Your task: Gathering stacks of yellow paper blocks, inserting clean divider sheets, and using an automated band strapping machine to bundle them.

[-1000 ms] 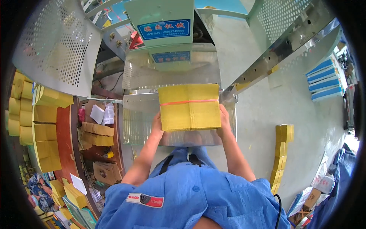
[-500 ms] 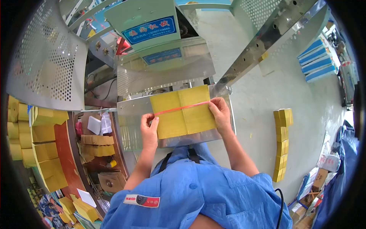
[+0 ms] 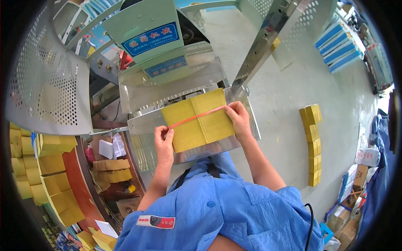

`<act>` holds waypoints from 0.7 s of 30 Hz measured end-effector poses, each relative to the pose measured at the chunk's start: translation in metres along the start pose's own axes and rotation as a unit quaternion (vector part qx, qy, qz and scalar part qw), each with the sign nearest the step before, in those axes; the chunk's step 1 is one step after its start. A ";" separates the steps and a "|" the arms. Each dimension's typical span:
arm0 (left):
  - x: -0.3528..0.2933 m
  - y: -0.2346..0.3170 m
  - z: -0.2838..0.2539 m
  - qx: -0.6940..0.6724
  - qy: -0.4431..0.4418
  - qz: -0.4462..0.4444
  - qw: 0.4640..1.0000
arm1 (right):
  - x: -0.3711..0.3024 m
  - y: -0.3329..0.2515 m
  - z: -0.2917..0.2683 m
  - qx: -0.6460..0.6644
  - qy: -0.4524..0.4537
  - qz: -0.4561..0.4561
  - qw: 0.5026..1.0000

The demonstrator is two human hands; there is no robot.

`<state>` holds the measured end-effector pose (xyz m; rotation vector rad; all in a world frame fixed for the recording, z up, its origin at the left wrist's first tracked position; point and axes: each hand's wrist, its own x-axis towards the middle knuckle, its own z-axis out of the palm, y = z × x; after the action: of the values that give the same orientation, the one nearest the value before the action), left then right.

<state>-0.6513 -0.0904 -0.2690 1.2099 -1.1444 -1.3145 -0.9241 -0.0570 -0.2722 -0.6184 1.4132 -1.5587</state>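
Observation:
A flat bundle of yellow paper (image 3: 192, 136) with a crease down its middle lies at the metal machine table (image 3: 248, 144), in front of me. A pink strap (image 3: 191, 118) runs across it from side to side. My left hand (image 3: 164, 141) is closed at the bundle's left edge, its thumb and fingers pinched by the strap's left end. At the right edge my right hand (image 3: 238, 118) pinches the bundle beside the strap's other end. Whether the fingers grip the paper, the strap or both is hard to see.
Beyond the bundle stands a pale green machine (image 3: 142, 25) with a clear cover (image 3: 171, 79). A slanted metal post (image 3: 261, 44) rises at right. Yellow bundles (image 3: 313, 146) form a row on the floor. Shelving (image 3: 113, 184) and yellow paper stacks (image 3: 58, 184) are at left.
The bundle has turned slightly anticlockwise in my hands, its right side now higher. The view has shifted a little; both hands keep their hold.

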 end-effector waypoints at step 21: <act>0.046 -0.020 -0.027 -0.148 -0.092 -0.277 0.945 | 0.033 0.038 -0.009 -0.287 -0.060 0.002 0.956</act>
<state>-0.6264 -0.1354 -0.2939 1.2453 -0.7065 -1.9815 -0.9363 -0.0785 -0.3169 -1.0295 1.7778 -1.0727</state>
